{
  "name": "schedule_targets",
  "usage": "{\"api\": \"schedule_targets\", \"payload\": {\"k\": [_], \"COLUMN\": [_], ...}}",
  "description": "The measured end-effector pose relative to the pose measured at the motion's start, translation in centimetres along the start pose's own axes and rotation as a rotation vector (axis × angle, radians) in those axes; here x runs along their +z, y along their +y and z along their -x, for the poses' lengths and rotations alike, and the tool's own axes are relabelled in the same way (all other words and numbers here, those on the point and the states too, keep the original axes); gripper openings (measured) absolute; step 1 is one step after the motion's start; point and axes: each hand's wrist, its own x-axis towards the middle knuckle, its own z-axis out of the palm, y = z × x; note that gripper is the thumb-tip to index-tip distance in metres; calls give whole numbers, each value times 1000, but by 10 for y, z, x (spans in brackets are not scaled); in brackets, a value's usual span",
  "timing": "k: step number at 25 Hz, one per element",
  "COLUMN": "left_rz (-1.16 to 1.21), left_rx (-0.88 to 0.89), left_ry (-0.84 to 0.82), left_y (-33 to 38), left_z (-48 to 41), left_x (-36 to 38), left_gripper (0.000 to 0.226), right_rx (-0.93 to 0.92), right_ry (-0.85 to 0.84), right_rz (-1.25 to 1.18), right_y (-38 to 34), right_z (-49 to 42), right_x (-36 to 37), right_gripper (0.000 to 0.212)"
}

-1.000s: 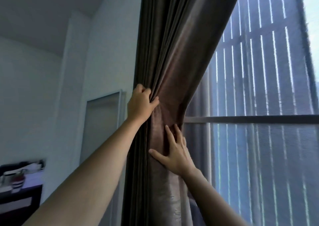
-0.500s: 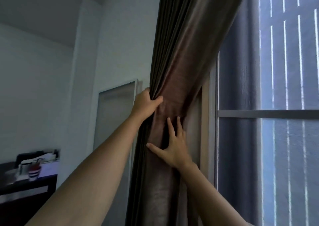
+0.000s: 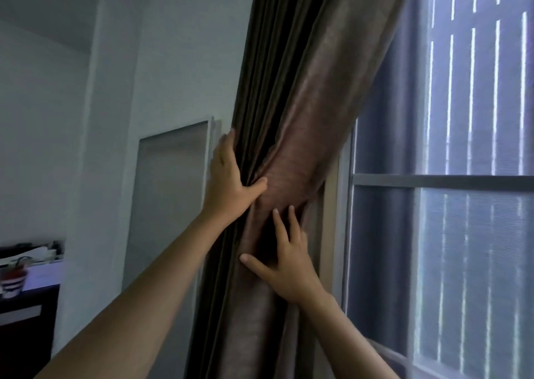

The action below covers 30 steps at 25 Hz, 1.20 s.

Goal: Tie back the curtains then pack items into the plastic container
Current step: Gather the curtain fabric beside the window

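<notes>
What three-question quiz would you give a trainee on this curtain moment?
1. True or false: the right hand clenches the brown curtain in a fist.
2. Which hand sits higher on the brown curtain? A left hand, B right hand, C level.
3. Fill in: the gathered brown curtain hangs to the ___ of the window.
Key: 1 false, it lies flat with fingers spread; 2 A; 3 left.

Home room: draped curtain (image 3: 303, 89), window (image 3: 462, 234), cluttered desk (image 3: 29, 306).
</notes>
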Motion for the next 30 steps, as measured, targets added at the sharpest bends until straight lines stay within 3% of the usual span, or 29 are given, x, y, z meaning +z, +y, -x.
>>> {"api": "schedule_targets", "payload": {"k": [5, 11, 15, 19, 21, 30], "left_rz": [-404, -567, -264, 259, 388, 888], "left_rx": [456, 532, 532, 358, 284, 371], "left_ry": [42, -3, -102, -239, -284, -328], "left_y": [50, 127, 221, 303, 349, 551], "left_z": [46, 99, 138, 167, 187, 239], "left_x": [2, 21, 44, 68, 83, 149], "left_gripper": [75, 73, 57, 51, 49, 46], "right_rx": [4, 70, 158, 272, 336, 529], "right_ry": [-15, 110, 237, 444, 501, 789], "right_rz": [88, 160, 299, 412, 507, 995], "right_y": [-5, -14, -16, -28, -33, -48], "right_z": [61, 148, 225, 294, 337, 476], "right_x": [-48, -141, -214, -279, -312, -429], "right_gripper": [95, 81, 71, 65, 63, 58]}}
